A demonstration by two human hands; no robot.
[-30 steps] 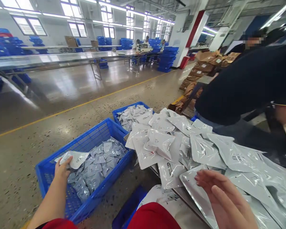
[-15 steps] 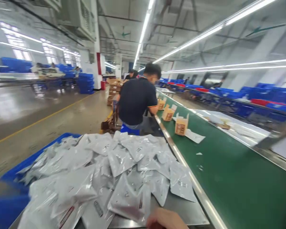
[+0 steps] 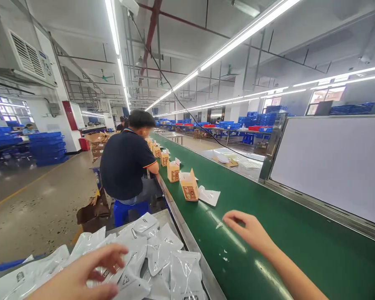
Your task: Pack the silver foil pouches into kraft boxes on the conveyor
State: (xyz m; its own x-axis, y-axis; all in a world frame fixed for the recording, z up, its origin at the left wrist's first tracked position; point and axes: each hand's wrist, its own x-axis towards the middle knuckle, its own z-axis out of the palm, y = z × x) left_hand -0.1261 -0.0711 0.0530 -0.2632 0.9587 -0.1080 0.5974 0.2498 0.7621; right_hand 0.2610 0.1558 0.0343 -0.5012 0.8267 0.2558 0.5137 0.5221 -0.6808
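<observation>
Item one: my left hand (image 3: 90, 271), low in the head view, fingers loosely curled and grasping nothing, hovering just over the heap of silver foil pouches (image 3: 150, 258) spread across the steel bench (image 3: 171, 218); whether a fingertip touches a pouch I cannot tell. Item two: my right hand (image 3: 248, 229), released, fingers spread, reaching out above the green conveyor belt (image 3: 268, 208) and holding nothing, apart from everything on it. Item three: a small open brown carton (image 3: 189, 186) standing upright on the belt ahead of that hand, with a flat white pouch (image 3: 209, 196) lying just beside it on the belt. Item four: a second carton (image 3: 173, 170) farther along, and more cartons (image 3: 158, 151) in a row beyond it, near the belt's left edge. Item five: a person in a dark polo shirt (image 3: 125, 164) seated at the belt's left side, back toward me, forearm resting at the belt edge. Item six: a white panel (image 3: 331, 166) standing along the belt's right side. Item seven: stacked blue crates (image 3: 46, 148) by the far left wall.
</observation>
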